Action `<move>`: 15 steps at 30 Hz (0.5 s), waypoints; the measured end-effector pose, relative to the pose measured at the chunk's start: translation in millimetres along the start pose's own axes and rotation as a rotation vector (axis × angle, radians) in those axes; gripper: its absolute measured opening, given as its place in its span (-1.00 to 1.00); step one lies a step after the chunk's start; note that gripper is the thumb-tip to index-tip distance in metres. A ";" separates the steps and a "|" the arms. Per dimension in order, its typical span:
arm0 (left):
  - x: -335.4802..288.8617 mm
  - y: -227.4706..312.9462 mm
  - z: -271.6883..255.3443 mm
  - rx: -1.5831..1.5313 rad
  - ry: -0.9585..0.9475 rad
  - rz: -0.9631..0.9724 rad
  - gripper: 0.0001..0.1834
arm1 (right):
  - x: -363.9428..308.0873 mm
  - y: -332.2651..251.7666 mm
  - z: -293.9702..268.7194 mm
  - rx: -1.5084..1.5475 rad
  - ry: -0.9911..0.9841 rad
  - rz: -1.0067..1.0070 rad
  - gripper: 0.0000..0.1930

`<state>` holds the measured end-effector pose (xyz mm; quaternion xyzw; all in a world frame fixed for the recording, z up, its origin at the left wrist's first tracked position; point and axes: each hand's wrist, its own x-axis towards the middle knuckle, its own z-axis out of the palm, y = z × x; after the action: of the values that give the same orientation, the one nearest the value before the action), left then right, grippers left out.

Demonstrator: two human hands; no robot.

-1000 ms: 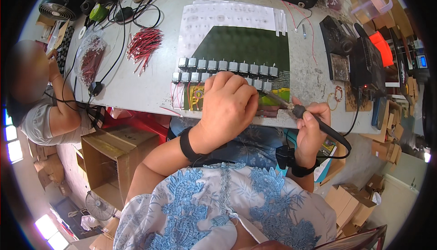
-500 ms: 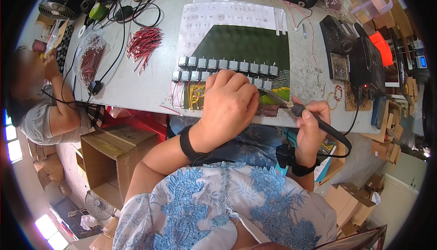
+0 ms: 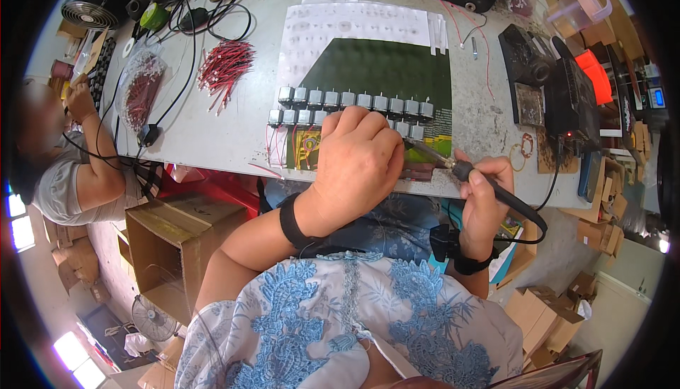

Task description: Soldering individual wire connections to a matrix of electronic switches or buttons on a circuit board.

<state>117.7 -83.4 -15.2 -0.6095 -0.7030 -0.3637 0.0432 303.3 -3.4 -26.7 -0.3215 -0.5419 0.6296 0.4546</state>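
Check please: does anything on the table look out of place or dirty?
Yes, slightly: loose red wires lie right of the green sheet, apart from the red wire pile; dark specks and smudges dirty the grey tabletop there. The visible motors stand in fairly even rows.

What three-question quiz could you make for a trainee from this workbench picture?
1. Which hand holds the soldering iron?
2. True or false: the loose pile of red wires lies to the left of the small metal motors.
3. Multiple choice: the motors stand in how many rows? A) one, B) two, C) four.

Key: 1. The right hand. 2. True. 3. B.
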 end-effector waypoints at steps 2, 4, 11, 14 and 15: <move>0.4 -0.2 -0.1 -0.002 -0.002 0.001 -0.88 | 0.5 0.3 -1.1 0.008 -0.002 -0.011 -0.89; 0.9 0.1 -0.9 -0.001 -0.008 0.001 -0.88 | -0.2 0.7 -2.2 0.022 0.005 -0.011 -0.89; 1.6 0.0 -0.4 0.004 -0.003 0.006 -0.89 | -0.7 1.3 -2.7 0.038 0.011 -0.012 -0.90; 1.8 0.6 -0.1 0.014 -0.006 0.006 -0.90 | -0.4 2.1 -3.6 0.049 0.017 -0.021 -0.89; 2.0 0.8 -0.1 0.022 -0.008 0.007 -0.90 | -0.3 1.7 -3.4 0.049 0.017 -0.021 -0.89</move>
<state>117.8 -81.8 -13.8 -0.6130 -0.7051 -0.3532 0.0482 306.0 -2.4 -29.1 -0.3099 -0.5256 0.6351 0.4737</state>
